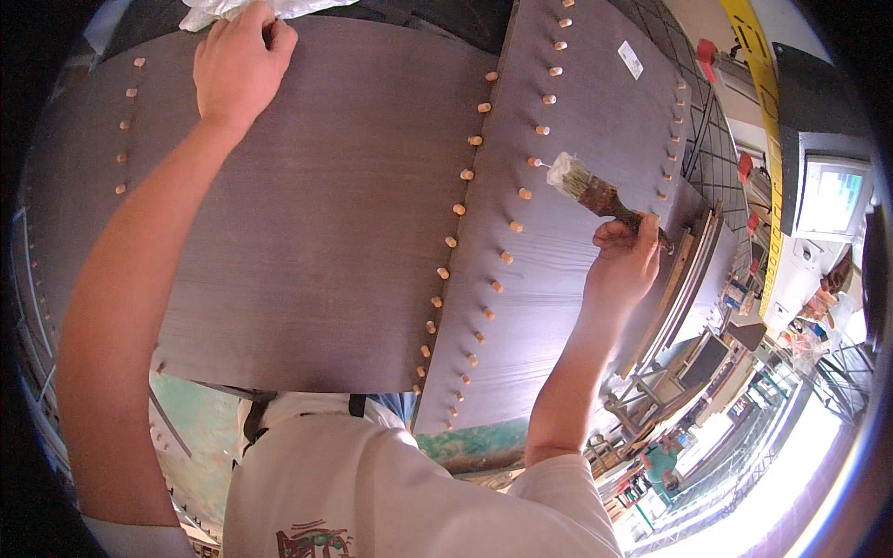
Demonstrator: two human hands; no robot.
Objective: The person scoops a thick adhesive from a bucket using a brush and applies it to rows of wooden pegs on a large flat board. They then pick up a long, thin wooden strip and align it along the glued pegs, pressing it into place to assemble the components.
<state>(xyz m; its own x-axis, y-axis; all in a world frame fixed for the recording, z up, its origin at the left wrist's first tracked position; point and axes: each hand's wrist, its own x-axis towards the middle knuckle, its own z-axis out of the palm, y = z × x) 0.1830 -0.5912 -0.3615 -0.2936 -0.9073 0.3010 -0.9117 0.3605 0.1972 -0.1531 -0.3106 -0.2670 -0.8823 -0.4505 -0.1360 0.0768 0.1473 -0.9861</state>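
Observation:
A flat paintbrush is gripped by its dark handle in my right hand. Thick white paste coats its bristle tip, and a thin white strand joins it to a wooden dowel. That dowel stands in a row along a dark wood-grain panel; dowels farther up the row show white on their ends. To the left lies a second, wide dark panel with dowels along both sides. At its far edge my left hand is closed on crumpled white plastic; its fingertips are hidden.
A small printed label sticks to the right panel. More boards are stacked right of it. Beyond are a yellow slotted rail and a machine with a screen. Another person is far off at lower right.

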